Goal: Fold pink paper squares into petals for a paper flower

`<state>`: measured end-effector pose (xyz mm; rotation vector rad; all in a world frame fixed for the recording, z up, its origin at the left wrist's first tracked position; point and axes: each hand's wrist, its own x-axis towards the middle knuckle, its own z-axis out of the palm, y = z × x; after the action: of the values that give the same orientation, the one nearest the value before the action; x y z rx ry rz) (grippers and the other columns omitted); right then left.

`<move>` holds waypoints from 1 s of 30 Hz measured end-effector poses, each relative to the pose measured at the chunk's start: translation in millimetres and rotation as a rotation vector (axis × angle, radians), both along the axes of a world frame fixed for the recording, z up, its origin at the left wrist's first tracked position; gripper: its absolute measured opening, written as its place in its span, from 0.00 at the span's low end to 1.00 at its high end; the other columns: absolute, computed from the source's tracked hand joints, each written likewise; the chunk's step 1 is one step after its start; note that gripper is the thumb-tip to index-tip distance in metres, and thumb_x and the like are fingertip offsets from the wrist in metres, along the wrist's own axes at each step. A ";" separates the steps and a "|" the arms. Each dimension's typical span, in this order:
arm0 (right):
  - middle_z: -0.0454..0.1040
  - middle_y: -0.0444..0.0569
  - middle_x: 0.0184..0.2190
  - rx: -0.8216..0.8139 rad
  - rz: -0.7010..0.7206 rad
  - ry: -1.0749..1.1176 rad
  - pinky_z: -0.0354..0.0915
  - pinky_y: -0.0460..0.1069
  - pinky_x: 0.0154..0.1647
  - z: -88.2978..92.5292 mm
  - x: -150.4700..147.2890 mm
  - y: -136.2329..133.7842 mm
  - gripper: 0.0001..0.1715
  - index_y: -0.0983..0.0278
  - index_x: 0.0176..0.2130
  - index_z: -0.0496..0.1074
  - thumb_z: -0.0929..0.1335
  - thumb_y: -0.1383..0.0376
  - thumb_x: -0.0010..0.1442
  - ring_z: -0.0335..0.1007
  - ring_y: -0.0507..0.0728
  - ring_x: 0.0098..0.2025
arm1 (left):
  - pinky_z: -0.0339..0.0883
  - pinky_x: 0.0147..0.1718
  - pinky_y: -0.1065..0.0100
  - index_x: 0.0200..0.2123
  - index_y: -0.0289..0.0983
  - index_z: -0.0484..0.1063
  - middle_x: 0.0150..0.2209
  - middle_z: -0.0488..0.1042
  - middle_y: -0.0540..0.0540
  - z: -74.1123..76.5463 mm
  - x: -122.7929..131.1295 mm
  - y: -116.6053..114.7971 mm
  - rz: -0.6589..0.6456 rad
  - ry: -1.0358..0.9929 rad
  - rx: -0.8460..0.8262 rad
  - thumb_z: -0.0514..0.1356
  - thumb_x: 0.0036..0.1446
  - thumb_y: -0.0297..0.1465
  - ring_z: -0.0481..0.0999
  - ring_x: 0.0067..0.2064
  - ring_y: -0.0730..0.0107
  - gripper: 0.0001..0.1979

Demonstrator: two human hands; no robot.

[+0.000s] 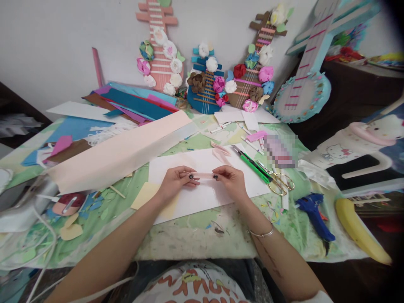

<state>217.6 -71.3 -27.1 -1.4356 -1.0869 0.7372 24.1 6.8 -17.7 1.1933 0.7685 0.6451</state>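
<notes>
Between my two hands a narrow pale pink paper strip is held level, pinched at either end. My left hand grips its left end with thumb and fingers. At the right end, my right hand pinches it the same way. Both hands are over a white sheet lying on the table. Just beyond them on that sheet rest some folded pink paper pieces. A green utility knife and gold-handled scissors lie right of my right hand.
A long pale pink sheet lies at left, with coloured paper behind it. Flower-covered paper instruments lean on the wall. To the right are a blue glue gun, a banana and a white tumbler.
</notes>
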 end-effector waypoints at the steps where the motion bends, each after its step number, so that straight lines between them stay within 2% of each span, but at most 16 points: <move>1: 0.77 0.47 0.27 -0.003 0.000 -0.005 0.68 0.49 0.32 -0.8 0.6 0.1 0.07 0.63 0.30 0.76 0.70 0.68 0.45 0.72 0.54 0.29 | 0.76 0.33 0.64 0.38 0.30 0.71 0.30 0.80 0.39 0.0 0.0 0.0 -0.004 -0.004 -0.003 0.68 0.46 0.39 0.81 0.33 0.59 0.21; 4: 0.77 0.47 0.27 -0.011 -0.003 -0.022 0.68 0.49 0.32 -3.2 3.0 0.7 0.08 0.63 0.31 0.77 0.70 0.68 0.45 0.72 0.54 0.28 | 0.76 0.35 0.62 0.40 0.30 0.70 0.31 0.80 0.38 0.5 0.4 -0.5 -0.018 -0.016 0.000 0.68 0.46 0.39 0.81 0.35 0.57 0.23; 8: 0.78 0.47 0.29 -0.012 0.000 -0.058 0.68 0.50 0.36 -5.7 5.9 1.7 0.09 0.63 0.31 0.77 0.69 0.69 0.46 0.73 0.55 0.31 | 0.75 0.40 0.60 0.42 0.31 0.69 0.33 0.80 0.39 3.7 0.4 -1.0 -0.017 -0.031 0.044 0.68 0.46 0.36 0.80 0.39 0.56 0.22; 11: 0.78 0.46 0.30 -0.001 0.002 -0.089 0.68 0.50 0.38 -6.5 6.4 2.1 0.10 0.62 0.31 0.77 0.68 0.70 0.46 0.74 0.55 0.32 | 0.73 0.43 0.61 0.39 0.33 0.70 0.38 0.79 0.39 6.1 0.1 -0.4 -0.003 -0.041 0.091 0.70 0.43 0.33 0.80 0.41 0.58 0.20; 15: 0.78 0.46 0.29 0.014 -0.004 -0.119 0.68 0.49 0.37 -6.7 5.1 2.1 0.10 0.62 0.31 0.77 0.67 0.69 0.47 0.73 0.54 0.31 | 0.73 0.38 0.64 0.35 0.34 0.71 0.46 0.76 0.39 5.5 0.6 0.5 0.012 -0.023 0.119 0.72 0.38 0.31 0.80 0.39 0.57 0.19; 21: 0.78 0.46 0.30 0.040 -0.001 -0.144 0.67 0.48 0.36 -4.7 2.8 1.4 0.09 0.62 0.31 0.77 0.68 0.67 0.48 0.72 0.54 0.31 | 0.74 0.36 0.66 0.27 0.32 0.74 0.27 0.79 0.44 -0.1 1.7 1.5 0.093 0.061 0.115 0.69 0.42 0.35 0.80 0.33 0.62 0.13; 25: 0.78 0.46 0.29 0.048 -0.007 -0.165 0.67 0.48 0.36 -3.6 2.2 0.8 0.08 0.62 0.31 0.77 0.67 0.68 0.49 0.72 0.54 0.31 | 0.75 0.34 0.66 0.27 0.32 0.76 0.26 0.79 0.43 -1.3 1.9 2.1 0.141 0.089 0.113 0.70 0.41 0.35 0.80 0.31 0.64 0.13; 30: 0.78 0.46 0.29 0.054 -0.009 -0.191 0.68 0.48 0.36 -4.7 2.6 0.7 0.08 0.63 0.31 0.77 0.67 0.68 0.49 0.73 0.54 0.31 | 0.75 0.31 0.68 0.25 0.32 0.73 0.24 0.79 0.44 -2.5 2.7 1.1 0.179 0.089 0.120 0.70 0.41 0.35 0.81 0.30 0.63 0.13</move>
<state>220.3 -70.6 -31.8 -1.4859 -1.2356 0.5682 26.8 7.9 -20.2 1.2789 0.9293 0.7991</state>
